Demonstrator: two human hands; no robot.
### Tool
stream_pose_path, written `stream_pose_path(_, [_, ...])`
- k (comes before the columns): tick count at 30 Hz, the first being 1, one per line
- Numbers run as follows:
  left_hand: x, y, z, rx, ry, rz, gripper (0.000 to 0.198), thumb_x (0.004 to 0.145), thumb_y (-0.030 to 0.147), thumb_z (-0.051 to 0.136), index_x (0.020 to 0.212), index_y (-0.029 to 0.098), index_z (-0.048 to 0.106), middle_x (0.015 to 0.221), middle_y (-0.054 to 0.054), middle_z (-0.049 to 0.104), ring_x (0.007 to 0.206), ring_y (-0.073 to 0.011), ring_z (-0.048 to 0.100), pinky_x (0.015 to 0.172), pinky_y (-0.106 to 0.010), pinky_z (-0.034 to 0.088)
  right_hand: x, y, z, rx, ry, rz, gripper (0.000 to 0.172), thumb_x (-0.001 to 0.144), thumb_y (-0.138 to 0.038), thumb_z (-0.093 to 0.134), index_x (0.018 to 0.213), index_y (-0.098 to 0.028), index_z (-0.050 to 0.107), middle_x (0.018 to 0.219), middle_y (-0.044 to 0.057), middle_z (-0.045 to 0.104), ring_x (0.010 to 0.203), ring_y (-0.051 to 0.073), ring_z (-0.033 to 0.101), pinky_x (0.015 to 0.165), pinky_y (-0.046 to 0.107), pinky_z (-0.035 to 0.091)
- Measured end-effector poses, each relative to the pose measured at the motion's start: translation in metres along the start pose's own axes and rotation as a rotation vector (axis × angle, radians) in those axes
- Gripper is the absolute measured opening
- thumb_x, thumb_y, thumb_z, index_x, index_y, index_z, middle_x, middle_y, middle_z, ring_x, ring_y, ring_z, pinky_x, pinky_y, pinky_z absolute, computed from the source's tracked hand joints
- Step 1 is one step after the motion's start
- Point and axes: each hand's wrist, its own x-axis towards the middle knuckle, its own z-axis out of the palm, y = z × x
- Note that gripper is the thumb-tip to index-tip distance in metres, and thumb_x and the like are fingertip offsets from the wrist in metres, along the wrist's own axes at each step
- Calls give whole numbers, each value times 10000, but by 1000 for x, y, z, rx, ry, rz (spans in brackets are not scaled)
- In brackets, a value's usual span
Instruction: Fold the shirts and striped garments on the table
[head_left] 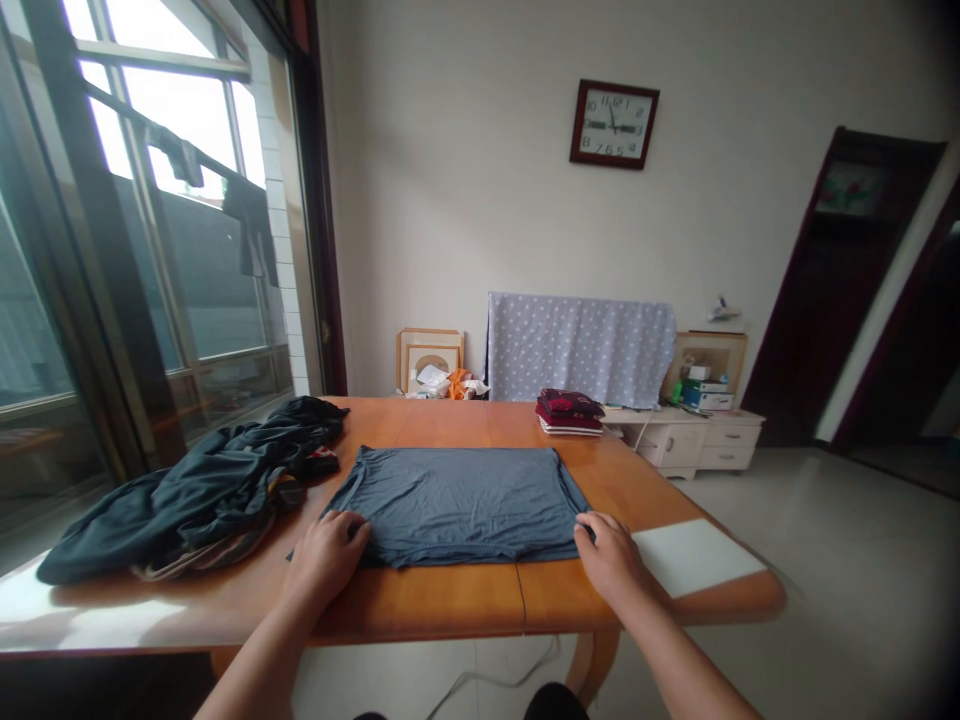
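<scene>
A grey-blue garment (461, 503) lies flat and folded into a rectangle on the orange wooden table (450, 600). My left hand (326, 553) rests on its near left corner, fingers curled onto the cloth edge. My right hand (609, 553) sits at its near right corner, fingers bent and pinching the edge. Both forearms reach in from the bottom of the view.
A heap of dark clothes (202, 490) lies on the table's left side. A small stack of folded red clothes (568, 411) sits at the far edge. A white board (694, 555) lies at the right end. Beyond stand a covered cabinet (581, 348) and low drawers (694, 435).
</scene>
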Motion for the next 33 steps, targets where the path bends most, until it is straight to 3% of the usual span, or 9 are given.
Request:
stream_pose_path(12, [1,6,-2,26,-30,-3,320,923,485,498,959,259,723,1018,-63,683,961,-242,627,854,-319,457,-2,0,-4,6,13,-13,313,908,-321,497,1071,-194,731,1125,106,723,1106,271,626,1017,380,449])
stream_pose_path(26, [-12,24,-21,5,-31,-43,273,906,436,540,948,250,734,1034,-61,702,1009,-245,624,886,-311,462,-5,6,-6,51,60,-19,329,886,-354,498,1063,-197,726,1101,116,730,1110,288,633,1033,417,454])
stream_pose_path(30, [-9,19,-16,32,-33,-10,310,928,464,498,929,251,723,1028,-63,685,999,-253,615,872,-328,451,-5,3,-10,110,55,42,344,880,-343,497,1092,-190,722,1148,120,720,1149,285,617,1063,414,433])
stream_pose_path(33, [-5,15,-13,54,-61,6,320,935,472,486,956,255,720,1054,-68,681,1006,-259,610,882,-342,443,-1,6,-12,218,41,173,398,882,-368,493,1156,-173,705,1185,127,713,1161,287,621,1040,403,454])
